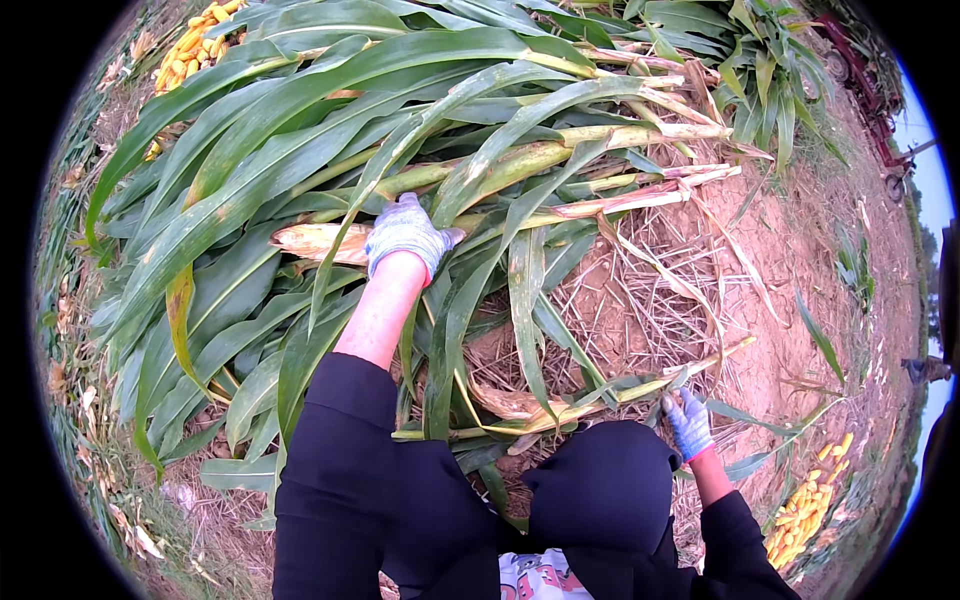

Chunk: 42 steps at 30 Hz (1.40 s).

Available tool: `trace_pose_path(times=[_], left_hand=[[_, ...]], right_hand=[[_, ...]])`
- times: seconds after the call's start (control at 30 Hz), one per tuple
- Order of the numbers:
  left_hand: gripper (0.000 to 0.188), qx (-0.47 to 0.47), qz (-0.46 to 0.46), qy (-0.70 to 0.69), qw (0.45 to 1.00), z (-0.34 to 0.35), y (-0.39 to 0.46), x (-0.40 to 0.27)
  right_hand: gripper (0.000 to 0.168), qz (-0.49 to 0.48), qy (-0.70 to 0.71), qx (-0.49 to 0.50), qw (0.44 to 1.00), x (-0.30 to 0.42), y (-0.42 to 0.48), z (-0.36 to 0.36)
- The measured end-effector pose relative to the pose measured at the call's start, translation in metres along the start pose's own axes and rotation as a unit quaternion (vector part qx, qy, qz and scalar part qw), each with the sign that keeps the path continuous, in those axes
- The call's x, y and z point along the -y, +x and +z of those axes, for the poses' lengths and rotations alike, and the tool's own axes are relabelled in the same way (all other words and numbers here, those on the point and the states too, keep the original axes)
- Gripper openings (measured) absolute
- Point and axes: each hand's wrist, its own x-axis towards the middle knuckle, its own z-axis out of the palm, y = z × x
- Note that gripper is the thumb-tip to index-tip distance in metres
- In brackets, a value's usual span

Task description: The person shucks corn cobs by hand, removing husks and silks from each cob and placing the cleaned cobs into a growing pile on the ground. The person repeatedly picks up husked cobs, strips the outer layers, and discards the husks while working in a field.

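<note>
My left hand (407,234), in a grey-blue knit glove, is curled over the inner end of a corn ear in dry husk (319,241). Its fingertips are hidden among green leaves, and the ear's tip sticks out to the left. Just beyond it, a thick corn stalk (517,166) lies across the pile. My right hand (688,427), gloved alike, is low beside my knee, by the cut end of another stalk (637,390). Whether its fingers grip anything cannot be made out. A second husked ear (517,402) hangs on that stalk, close to my legs.
Cut corn plants (247,172) are heaped ahead and to the left. Husked yellow cobs (191,49) lie at the far left, with another cob pile (802,517) at lower right. Dry straw (630,292) covers bare soil (780,247). Red machinery (862,97) stands at far right.
</note>
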Motion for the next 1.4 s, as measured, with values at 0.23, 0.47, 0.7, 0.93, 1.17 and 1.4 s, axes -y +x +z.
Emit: trace_pose_path(times=[0.23, 0.47, 0.7, 0.93, 1.17, 1.4], left_hand=[[0.044, 0.037, 0.027, 0.073, 0.996, 0.013, 0.000, -0.010], [0.028, 0.010, 0.179, 0.068, 0.981, 0.023, -0.027, 0.020], [0.020, 0.068, 0.272, 0.012, 0.960, 0.034, -0.090, 0.020], [0.040, 0.009, 0.222, -0.132, 0.966, 0.063, -0.113, 0.061], [0.062, -0.273, 0.286, -0.121, 0.910, 0.019, -0.116, 0.109], [0.048, 0.199, 0.253, 0.216, 0.922, 0.035, -0.101, 0.115]], right_hand=[[0.039, 0.120, -0.504, 0.596, 0.613, -0.283, -0.268, -0.114], [0.073, -0.341, -0.478, 0.030, 0.809, 0.143, 0.088, 0.011], [0.069, -0.308, -0.611, -0.087, 0.724, 0.271, 0.265, 0.071], [0.036, -0.331, -0.559, 0.015, 0.760, 0.293, 0.220, 0.068], [0.052, -0.488, -0.424, -0.022, 0.763, 0.205, 0.106, 0.068], [0.054, -0.383, -0.431, 0.163, 0.801, 0.049, 0.058, 0.085]])
